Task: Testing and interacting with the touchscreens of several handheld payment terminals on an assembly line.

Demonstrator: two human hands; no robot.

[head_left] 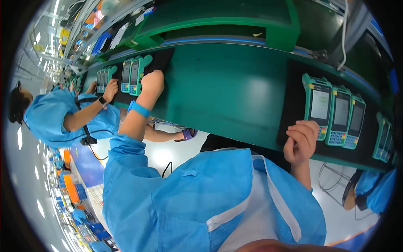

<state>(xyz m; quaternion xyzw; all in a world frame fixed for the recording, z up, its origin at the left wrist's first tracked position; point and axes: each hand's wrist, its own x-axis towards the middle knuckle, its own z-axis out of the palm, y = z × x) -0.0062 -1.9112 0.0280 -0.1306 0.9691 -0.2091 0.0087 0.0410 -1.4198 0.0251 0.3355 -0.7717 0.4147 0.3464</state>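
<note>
At the left, two payment terminals in green holders stand side by side, the nearer one (134, 75) right beside my left hand (152, 82). That hand is closed, its fingers curled toward the terminal's edge; what they grip, if anything, is hidden. A blue band (139, 108) circles my left wrist. On the right, a row of three terminals lies screen up: one with a lit pale screen (320, 103), a middle one (340, 113) and a far-right one (356, 119). My right hand (301, 142) hovers at the lit terminal's lower left, fingers curled in loosely, nothing visible in them.
The green bench (226, 92) carries black mats (289, 96) under the terminals. A green shelf (218, 21) runs behind. At the left a co-worker in a blue smock (75, 113) handles more terminals (105, 80). More terminals (383, 138) lie far right, near another person's blue clothing (380, 191).
</note>
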